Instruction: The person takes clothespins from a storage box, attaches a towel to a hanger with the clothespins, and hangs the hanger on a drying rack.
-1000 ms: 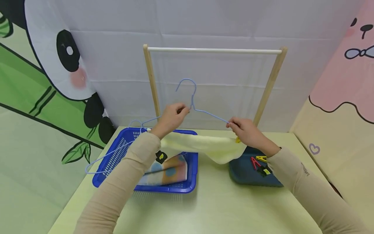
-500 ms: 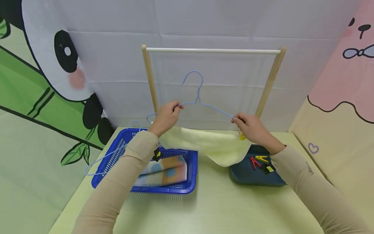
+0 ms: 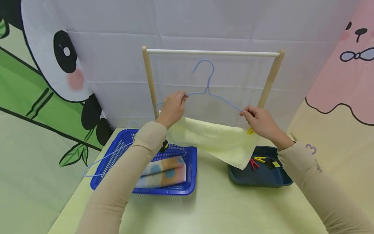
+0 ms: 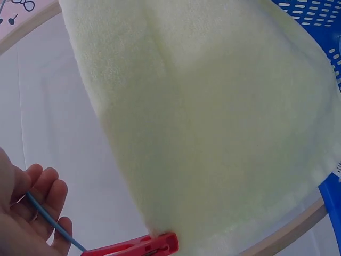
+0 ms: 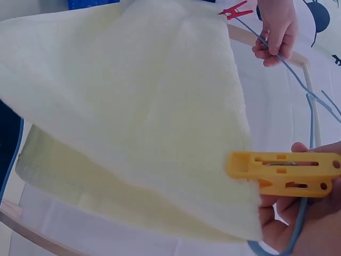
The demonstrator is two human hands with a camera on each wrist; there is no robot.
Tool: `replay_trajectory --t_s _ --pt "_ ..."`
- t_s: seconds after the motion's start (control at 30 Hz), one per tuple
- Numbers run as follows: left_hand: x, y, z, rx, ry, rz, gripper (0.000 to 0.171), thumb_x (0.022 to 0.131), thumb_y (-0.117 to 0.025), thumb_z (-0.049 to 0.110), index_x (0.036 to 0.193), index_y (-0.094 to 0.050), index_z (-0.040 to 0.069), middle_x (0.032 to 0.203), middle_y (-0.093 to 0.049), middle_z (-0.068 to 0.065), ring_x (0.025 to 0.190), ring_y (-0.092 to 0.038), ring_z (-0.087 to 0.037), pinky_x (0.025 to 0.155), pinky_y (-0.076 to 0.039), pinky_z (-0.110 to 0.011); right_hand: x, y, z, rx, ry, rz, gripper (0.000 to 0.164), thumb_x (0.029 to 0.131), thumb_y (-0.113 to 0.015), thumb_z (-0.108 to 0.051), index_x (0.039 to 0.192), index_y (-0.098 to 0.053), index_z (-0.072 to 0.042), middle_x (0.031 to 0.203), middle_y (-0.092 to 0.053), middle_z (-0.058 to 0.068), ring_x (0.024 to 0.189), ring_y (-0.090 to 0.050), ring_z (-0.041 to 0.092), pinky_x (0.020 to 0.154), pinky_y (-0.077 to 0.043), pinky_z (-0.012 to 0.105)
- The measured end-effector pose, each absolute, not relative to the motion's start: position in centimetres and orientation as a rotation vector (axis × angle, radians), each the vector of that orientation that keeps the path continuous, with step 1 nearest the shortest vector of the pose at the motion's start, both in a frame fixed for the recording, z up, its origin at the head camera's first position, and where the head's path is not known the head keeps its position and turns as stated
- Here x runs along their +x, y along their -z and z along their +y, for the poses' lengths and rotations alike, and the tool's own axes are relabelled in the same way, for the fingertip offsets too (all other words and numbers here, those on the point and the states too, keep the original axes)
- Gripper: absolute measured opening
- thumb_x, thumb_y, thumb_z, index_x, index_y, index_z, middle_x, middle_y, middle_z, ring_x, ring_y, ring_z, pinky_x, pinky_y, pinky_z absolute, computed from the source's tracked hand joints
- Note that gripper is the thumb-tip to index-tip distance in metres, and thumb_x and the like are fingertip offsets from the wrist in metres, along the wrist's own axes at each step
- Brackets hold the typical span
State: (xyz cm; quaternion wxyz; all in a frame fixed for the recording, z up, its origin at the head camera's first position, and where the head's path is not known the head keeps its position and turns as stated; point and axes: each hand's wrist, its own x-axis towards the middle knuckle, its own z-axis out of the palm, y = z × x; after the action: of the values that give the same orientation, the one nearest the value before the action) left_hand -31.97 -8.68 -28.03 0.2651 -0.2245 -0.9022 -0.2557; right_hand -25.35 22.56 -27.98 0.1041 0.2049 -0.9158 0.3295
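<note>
A blue wire hanger (image 3: 224, 99) is held up by both hands, hook upward and its right side tilted lower. My left hand (image 3: 174, 109) grips the wire on the left shoulder; my right hand (image 3: 260, 122) pinches the right end. Below hangs a pale yellow towel (image 3: 210, 136). A red clothespin (image 4: 154, 245) clips its left corner to the hanger, seen in the left wrist view. The other corner carries a yellow clothespin (image 5: 282, 170), beside my right fingers in the right wrist view. In the head view the left hand hides the red clothespin.
Behind the hanger stands a wooden rack with a white rail (image 3: 213, 52). A blue basket (image 3: 191, 169) at left holds a folded patterned cloth (image 3: 168, 174), and a second blue hanger (image 3: 109, 157) lies across it. At right, a dark tray (image 3: 242, 177) contains several clothespins.
The hanger and towel have risen and shifted right, toward the rail. My left hand has moved from near the hook's neck out along the left shoulder wire.
</note>
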Motion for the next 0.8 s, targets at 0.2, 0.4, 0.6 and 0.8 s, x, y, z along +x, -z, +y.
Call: replay_trajectory --t_s 0.2,0.4,0.6,0.8 --pt "-32.8 27.4 -7.9 -0.624 0.648 -2.436 0.023 0.100 -0.042 0.008 0.107 -0.063 0.001 0.103 -0.067 -0.010 0.098 -0.061 -0.026 0.089 -0.042 -0.041 -25.2 27.4 22.8 0.552 -0.947 -2.684 0.035 0.103 -0.038 -0.027 0.107 -0.062 -0.001 0.071 -0.050 0.012 0.052 -0.038 0.021 0.049 -0.033 0.029" --pt "-33.1 26.1 -7.0 -0.590 0.599 -2.466 0.023 0.101 -0.041 0.010 0.108 -0.062 0.003 0.107 -0.067 -0.007 0.101 -0.061 -0.024 0.091 -0.041 -0.041 -25.1 26.7 22.9 0.496 -0.915 -2.669 0.034 0.103 -0.038 -0.025 0.109 -0.061 0.000 0.072 -0.050 0.010 0.055 -0.040 0.022 0.050 -0.034 0.029" --pt "-33.5 24.7 -6.2 -0.526 0.530 -2.534 0.022 0.101 -0.042 0.011 0.112 -0.062 0.007 0.109 -0.066 -0.006 0.102 -0.060 -0.023 0.090 -0.040 -0.041 -25.2 25.8 22.9 0.416 -0.929 -2.669 0.035 0.103 -0.038 -0.026 0.110 -0.062 -0.002 0.071 -0.048 0.009 0.047 -0.035 0.019 0.044 -0.031 0.028" --pt "-33.9 23.5 -5.8 -0.470 0.470 -2.577 0.022 0.101 -0.042 0.010 0.112 -0.061 0.009 0.109 -0.065 -0.005 0.102 -0.059 -0.023 0.087 -0.039 -0.039 -25.7 24.9 22.8 0.391 -0.925 -2.668 0.038 0.102 -0.036 -0.030 0.111 -0.062 -0.004 0.070 -0.047 0.009 0.046 -0.034 0.019 0.045 -0.031 0.029"
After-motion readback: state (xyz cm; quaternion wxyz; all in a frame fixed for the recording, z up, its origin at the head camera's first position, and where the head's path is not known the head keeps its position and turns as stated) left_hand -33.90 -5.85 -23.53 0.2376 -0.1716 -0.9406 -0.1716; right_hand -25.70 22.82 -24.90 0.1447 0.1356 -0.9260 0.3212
